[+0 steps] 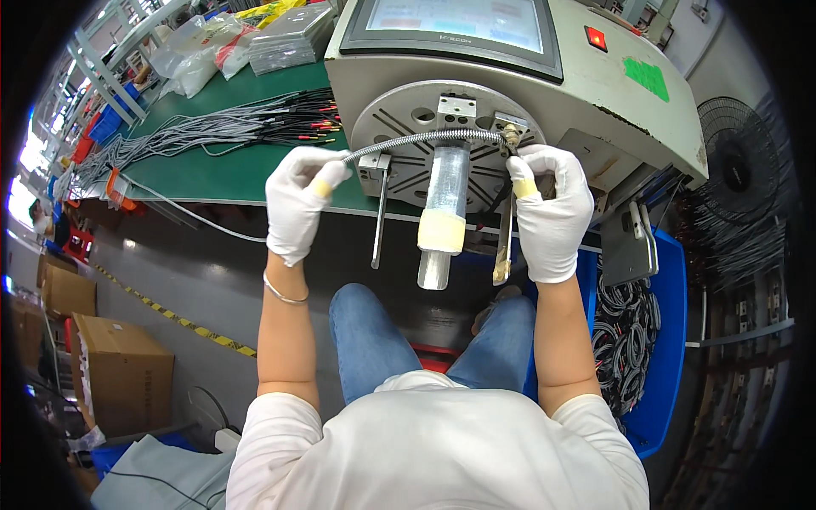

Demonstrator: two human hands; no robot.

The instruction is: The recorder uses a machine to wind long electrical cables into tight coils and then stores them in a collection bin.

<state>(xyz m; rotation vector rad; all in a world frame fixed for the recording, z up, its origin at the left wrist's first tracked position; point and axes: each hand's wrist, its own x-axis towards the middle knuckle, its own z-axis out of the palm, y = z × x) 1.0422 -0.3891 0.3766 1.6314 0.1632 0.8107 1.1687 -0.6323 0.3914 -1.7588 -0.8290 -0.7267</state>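
A grey ribbed cable (425, 138) arches across the front of a round slotted metal disc (391, 115). My left hand (299, 200), in a white glove with yellow tape on a finger, pinches it at the disc's left side. At the right, my gloved right hand (552, 208) is closed at its other end, beside a brass-coloured clamp piece (510, 134); the exact grip is partly hidden by the fingers. Below the cable a clear cylinder (448, 183) wrapped with yellow tape juts out from the disc toward me. Metal arms (380, 212) hang on both sides of it.
The beige machine (629, 93) carries a screen (459, 24) and a lit red switch (595, 37). Many grey cables (212, 123) lie on the green table (229, 174) at left. A blue bin (671, 340) of coiled cables stands at right, near a fan (735, 161). Cardboard boxes (127, 374) sit lower left.
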